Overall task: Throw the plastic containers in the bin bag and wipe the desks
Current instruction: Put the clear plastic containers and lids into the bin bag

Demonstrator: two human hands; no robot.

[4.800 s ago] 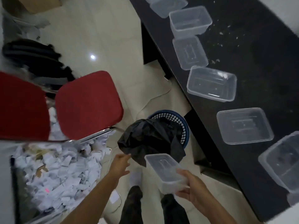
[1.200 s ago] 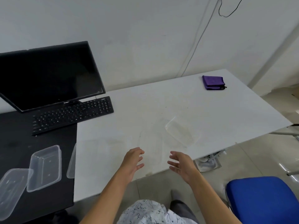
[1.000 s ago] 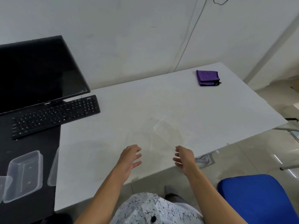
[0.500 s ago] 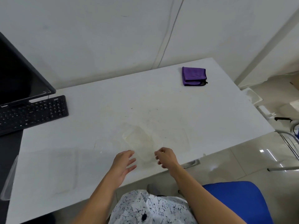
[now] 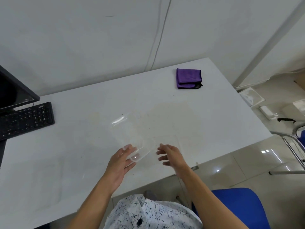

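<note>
A clear plastic container (image 5: 132,134) lies on the stained white desk (image 5: 66,146), near its front edge. My left hand (image 5: 120,164) reaches its near corner with fairly straight fingers, and the fingertips show through the plastic. My right hand (image 5: 170,156) hovers just right of the container, fingers spread and holding nothing. A second faint clear plastic piece (image 5: 170,139) lies flat beside the container on its right. A folded purple cloth (image 5: 189,78) sits at the desk's far right. The bin bag is out of view.
A black keyboard (image 5: 24,121) and a monitor (image 5: 11,93) stand at the left. A blue chair (image 5: 239,209) is at my lower right, and a metal chair frame (image 5: 293,146) stands past the desk's right edge. The wall runs behind the desk.
I dropped a container at the bin bag, then turned to the white desk. Both hands moved forward to the clear container, and my left fingertips now touch its near corner.
</note>
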